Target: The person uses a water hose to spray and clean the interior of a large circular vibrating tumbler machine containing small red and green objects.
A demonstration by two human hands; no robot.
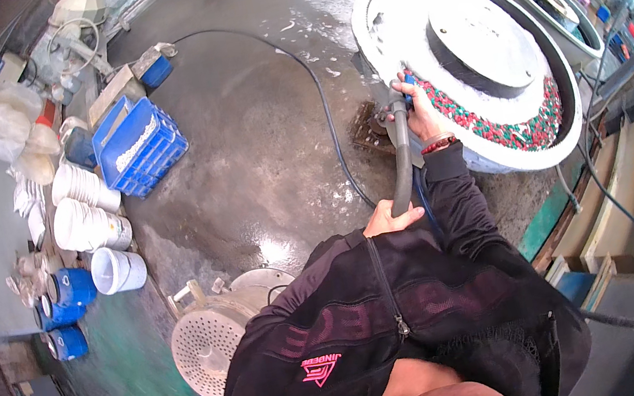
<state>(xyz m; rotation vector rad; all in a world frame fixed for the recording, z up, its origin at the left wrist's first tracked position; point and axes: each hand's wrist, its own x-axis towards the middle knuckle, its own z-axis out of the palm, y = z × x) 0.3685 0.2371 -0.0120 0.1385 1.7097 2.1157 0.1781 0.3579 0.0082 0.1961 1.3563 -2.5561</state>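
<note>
A thick grey pipe slants up in front of my chest toward a big round tub. Around its lower end my left hand is closed, thumb pointing right. My right hand, with a red bead bracelet at the wrist, grips the pipe's upper end by the tub's near left rim. A small blue part shows at its fingertips. White foam and many small red, green and white pieces fill the tub around a raised round centre. My palm sides are hidden.
A second round tub stands behind right. A black hose crosses the wet floor. At left are a blue crate, white buckets and blue drums. A perforated drum is near my left; wooden troughs lie right.
</note>
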